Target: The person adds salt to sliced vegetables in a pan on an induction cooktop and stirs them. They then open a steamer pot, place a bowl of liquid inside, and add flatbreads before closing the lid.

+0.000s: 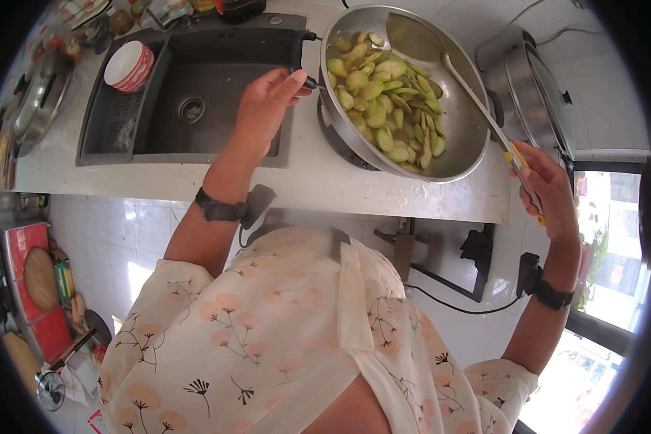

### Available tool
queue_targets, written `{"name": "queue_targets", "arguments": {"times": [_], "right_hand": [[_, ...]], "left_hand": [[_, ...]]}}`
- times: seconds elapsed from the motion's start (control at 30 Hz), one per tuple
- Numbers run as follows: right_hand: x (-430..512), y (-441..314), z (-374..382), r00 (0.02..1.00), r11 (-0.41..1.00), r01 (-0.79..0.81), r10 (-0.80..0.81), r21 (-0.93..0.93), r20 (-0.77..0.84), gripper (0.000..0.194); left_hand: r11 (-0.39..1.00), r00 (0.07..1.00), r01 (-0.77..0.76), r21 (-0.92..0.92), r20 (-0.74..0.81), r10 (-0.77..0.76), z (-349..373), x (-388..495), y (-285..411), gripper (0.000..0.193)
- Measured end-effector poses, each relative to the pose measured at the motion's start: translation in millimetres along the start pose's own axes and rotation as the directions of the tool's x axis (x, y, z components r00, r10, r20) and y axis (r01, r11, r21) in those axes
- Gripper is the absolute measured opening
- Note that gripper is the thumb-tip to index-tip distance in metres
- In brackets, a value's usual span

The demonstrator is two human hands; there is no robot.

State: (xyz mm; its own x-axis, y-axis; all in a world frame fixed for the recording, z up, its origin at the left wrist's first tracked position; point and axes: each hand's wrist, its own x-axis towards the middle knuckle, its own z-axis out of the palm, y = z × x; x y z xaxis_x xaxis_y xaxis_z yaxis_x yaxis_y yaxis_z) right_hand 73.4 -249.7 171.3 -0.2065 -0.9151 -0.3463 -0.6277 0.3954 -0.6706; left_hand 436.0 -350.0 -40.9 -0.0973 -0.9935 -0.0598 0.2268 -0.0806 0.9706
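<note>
A wide steel wok rests over a dark round cooker base on the counter. Pale green vegetable slices, browned in places, lie mostly in its left half. My left hand grips the wok's black side handle with thumb and fingers. In my right hand is a long metal spatula, held by its handle with yellow parts. Its broad blade lies against the far inner wall of the wok, beyond the slices.
Left of the wok is a dark sink with red-and-white bowls stacked on its side. A large lidded steel pot stands close on the right. Bottles and jars crowd the back left. The counter's front edge runs before my body.
</note>
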Motion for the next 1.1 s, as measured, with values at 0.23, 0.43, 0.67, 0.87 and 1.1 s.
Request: {"name": "queue_targets", "arguments": {"times": [0.23,0.43,0.67,0.87,1.1], "right_hand": [[29,3,49,0.985,0.969,0.152,-0.165,-0.196,-0.054,0.037],[1,4,42,0.873,0.775,0.481,-0.466,-0.411,0.142,0.043],[-56,-21,-31,0.904,0.776,0.427,-0.359,-0.465,0.233,0.048],[-88,-39,-62,0.977,0.857,0.073,0.040,-0.510,0.208,0.048],[-47,-23,-4,0.996,0.844,0.086,-0.094,-0.529,0.012,0.040]], "left_hand": [[1.000,1.000,0.006,0.011,0.003,-0.006,1,0,4,0.033],[0.999,1.000,0.001,0.038,-0.011,-0.001,3,-3,7,0.032],[0.999,0.999,0.013,0.046,-0.052,-0.010,0,-5,8,0.032],[1.000,1.000,0.023,0.009,0.005,-0.023,3,3,-1,0.032],[1.000,1.000,0.006,-0.014,-0.015,-0.006,0,1,-1,0.033]]}}
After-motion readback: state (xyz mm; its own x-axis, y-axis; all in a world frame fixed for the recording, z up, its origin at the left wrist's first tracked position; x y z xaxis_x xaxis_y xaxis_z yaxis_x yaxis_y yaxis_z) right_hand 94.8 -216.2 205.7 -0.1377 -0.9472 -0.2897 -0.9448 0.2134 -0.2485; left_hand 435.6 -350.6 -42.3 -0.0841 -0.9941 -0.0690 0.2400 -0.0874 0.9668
